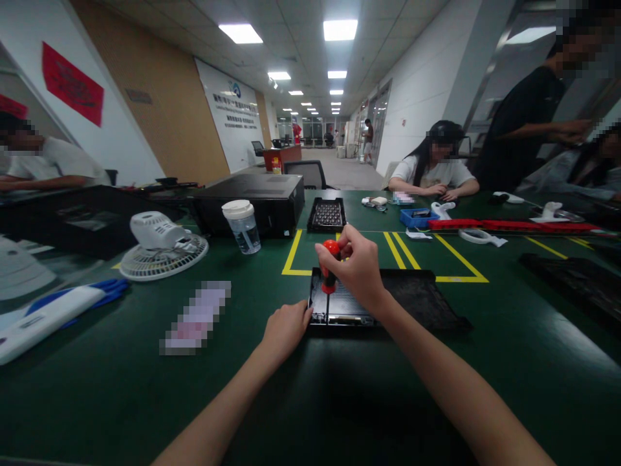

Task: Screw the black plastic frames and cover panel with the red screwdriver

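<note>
You are working at a dark green tabletop (107,408) marked with yellow lines (396,251), in a long office whose ceiling lights (340,30) run back past a white wall sign (228,116). A black tray-like panel (422,299) lies in front of you, partly over the marked outline. Your right hand (361,265) grasps a red-and-black screwdriver (329,285), held upright over the panel's left end; your left hand (286,329) touches that end's edge, its fingertips partly out of sight, so you cannot tell whether they pinch it. To your left stand a white fan (154,230), a lidded tumbler (245,230) and a black equipment case (264,197). Across the table sits a co-worker (436,169); a standing person (519,107) is cut off at the upper right. The screwdriver's tip is too small to make out, your right forearm hides part of the panel, and a flat object (196,318) at left is pixelated.
</note>
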`<state>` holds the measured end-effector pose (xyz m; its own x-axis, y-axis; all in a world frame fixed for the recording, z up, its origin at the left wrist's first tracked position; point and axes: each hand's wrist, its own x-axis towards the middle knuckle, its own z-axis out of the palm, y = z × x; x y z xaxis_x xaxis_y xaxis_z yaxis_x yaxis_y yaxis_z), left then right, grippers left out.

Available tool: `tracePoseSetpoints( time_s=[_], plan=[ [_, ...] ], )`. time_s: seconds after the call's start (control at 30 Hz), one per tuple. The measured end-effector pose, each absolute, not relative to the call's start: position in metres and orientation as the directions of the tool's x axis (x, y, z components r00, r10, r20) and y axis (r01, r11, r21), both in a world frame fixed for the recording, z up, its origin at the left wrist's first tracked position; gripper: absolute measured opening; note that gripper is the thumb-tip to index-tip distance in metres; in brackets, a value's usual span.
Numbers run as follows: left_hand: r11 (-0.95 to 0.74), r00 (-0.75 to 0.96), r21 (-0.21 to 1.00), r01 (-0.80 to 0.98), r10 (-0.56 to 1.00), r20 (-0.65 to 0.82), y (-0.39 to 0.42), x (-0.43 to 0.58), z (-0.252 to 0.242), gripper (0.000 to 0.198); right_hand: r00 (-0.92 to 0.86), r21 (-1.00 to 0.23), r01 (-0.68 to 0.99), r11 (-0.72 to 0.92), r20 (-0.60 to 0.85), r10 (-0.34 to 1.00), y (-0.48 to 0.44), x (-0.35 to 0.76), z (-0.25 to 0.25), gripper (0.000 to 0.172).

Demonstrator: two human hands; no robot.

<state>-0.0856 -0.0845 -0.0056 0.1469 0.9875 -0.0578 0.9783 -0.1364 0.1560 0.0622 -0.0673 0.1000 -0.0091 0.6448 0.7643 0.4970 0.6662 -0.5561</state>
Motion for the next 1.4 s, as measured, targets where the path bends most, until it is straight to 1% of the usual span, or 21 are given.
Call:
tracePoseSetpoints(
  time_s=[0.27,0.43,1.0,1.07,1.13,1.2,1.3,1.4],
  plan=[
    [-0.13,0.142,0.164,0.978,0.988,-0.066,-0.087,-0.083,-0.001,0.036,0.037,-0.494,0.593,0.636,0.805,0.592,-0.072,0.058,0.098,0.035],
    [-0.121,0.136,0.173,0.977,0.987,-0.081,-0.087,-0.084,0.0,0.038,0.064,-0.463,0.618,0.635,0.835,0.547,-0.076,0.055,0.098,0.034],
    [-0.119,0.136,0.17,0.978,0.987,-0.089,-0.088,-0.083,0.003,0.038,0.086,-0.463,0.615,0.638,0.844,0.529,-0.077,0.053,0.095,0.036],
    [-0.125,0.142,0.176,0.976,0.986,-0.083,-0.088,-0.083,0.003,0.037,0.096,-0.483,0.601,0.637,0.835,0.542,-0.077,0.053,0.095,0.036],
    [-0.129,0.144,0.18,0.975,0.987,-0.076,-0.088,-0.083,0.002,0.037,0.108,-0.533,0.561,0.633,0.806,0.583,-0.076,0.052,0.095,0.035],
    [-0.122,0.138,0.178,0.976,0.987,-0.079,-0.088,-0.084,0.002,0.037,0.107,-0.603,0.48,0.637,0.761,0.64,-0.075,0.052,0.094,0.034],
    [-0.116,0.133,0.172,0.978,0.987,-0.089,-0.088,-0.084,0.001,0.037,0.059,-0.721,0.283,0.633,0.672,0.738,-0.072,0.051,0.092,0.032],
    [-0.116,0.131,0.16,0.98,0.988,-0.087,-0.088,-0.083,0.002,0.037,-0.047,-0.807,0.043,0.589,0.587,0.808,-0.068,0.05,0.091,0.029]
  ],
)
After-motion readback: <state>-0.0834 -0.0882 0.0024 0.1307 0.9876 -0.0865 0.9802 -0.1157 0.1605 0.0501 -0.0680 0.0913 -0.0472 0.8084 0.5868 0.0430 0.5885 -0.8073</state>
